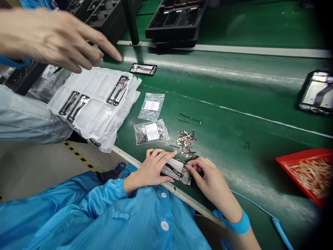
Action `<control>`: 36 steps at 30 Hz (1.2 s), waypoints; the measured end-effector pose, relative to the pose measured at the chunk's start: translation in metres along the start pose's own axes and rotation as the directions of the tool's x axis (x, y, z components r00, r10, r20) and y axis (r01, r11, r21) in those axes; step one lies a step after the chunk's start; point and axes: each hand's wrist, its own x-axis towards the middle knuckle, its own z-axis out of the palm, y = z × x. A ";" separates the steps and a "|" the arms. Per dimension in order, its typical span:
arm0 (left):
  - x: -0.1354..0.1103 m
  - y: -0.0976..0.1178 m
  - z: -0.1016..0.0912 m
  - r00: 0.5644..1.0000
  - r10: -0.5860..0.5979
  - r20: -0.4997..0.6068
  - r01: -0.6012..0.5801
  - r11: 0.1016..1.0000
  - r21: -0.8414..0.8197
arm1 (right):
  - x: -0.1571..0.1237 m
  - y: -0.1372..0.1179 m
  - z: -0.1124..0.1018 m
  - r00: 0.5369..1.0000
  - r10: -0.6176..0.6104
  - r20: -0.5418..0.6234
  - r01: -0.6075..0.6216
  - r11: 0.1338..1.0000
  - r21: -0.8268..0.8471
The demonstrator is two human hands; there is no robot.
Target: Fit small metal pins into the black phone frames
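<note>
My left hand (153, 168) lies over the left end of a silver phone frame (174, 169) at the near edge of the green belt, fingers closed down on it. At the frame's right end, my right hand (206, 177) pinches it with thumb and fingertips. What the fingertips press there is too small to make out. A small pile of gold metal clips (185, 140) lies just beyond the frame. A blue strap (240, 225) with a cord circles my right wrist.
Two clear bags (151, 133) (151, 106) lie behind the clips. White sheets (96, 107) carry several frames at left, under a co-worker's outstretched hand (59, 41). More frames (143, 68) (317, 92) lie on the belt. A red tray (307, 170) sits right; black trays (177, 21) stand behind.
</note>
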 end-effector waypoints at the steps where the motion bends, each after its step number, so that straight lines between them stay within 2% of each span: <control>1: 0.000 0.000 0.000 1.000 0.001 0.000 -0.001 1.000 -0.001 | 0.000 0.000 0.000 1.000 -0.003 -0.002 0.003 1.000 -0.008; 11: 0.000 -0.007 -0.010 0.996 0.061 0.071 -0.060 0.998 -0.024 | -0.004 -0.004 0.010 0.982 -0.147 -0.121 0.136 0.986 -0.097; 15: 0.002 -0.012 -0.011 0.994 0.104 0.024 -0.103 0.995 -0.012 | -0.013 -0.011 0.016 0.969 -0.064 -0.238 0.035 0.991 -0.126; 16: 0.003 -0.013 -0.012 0.992 0.129 -0.011 -0.129 0.992 -0.011 | -0.016 -0.014 0.016 0.971 -0.016 -0.238 -0.007 0.995 -0.095; 18: 0.004 -0.011 -0.014 0.975 0.205 -0.089 -0.208 0.978 -0.033 | -0.024 -0.021 0.013 0.979 0.120 -0.167 -0.111 0.992 0.061; 20: 0.005 -0.006 -0.018 0.952 0.271 -0.142 -0.282 0.958 -0.062 | -0.030 -0.029 0.009 0.965 0.257 -0.056 -0.232 0.931 0.282; 22: 0.006 0.001 -0.022 0.938 0.310 -0.155 -0.321 0.946 -0.054 | -0.034 -0.035 0.005 0.938 0.347 0.002 -0.313 0.844 0.435; 27: 0.013 0.019 -0.027 0.928 0.341 -0.153 -0.338 0.940 0.041 | -0.035 -0.041 0.000 0.901 0.429 -0.069 -0.316 0.756 0.573; 32: 0.024 0.031 -0.029 0.969 0.230 -0.095 -0.237 0.969 -0.069 | -0.036 -0.040 -0.005 0.897 0.441 0.037 -0.356 0.668 0.654; 36: 0.030 0.039 -0.030 0.977 0.213 -0.030 -0.214 0.976 -0.049 | -0.037 -0.038 -0.007 0.856 0.518 0.008 -0.352 0.569 0.743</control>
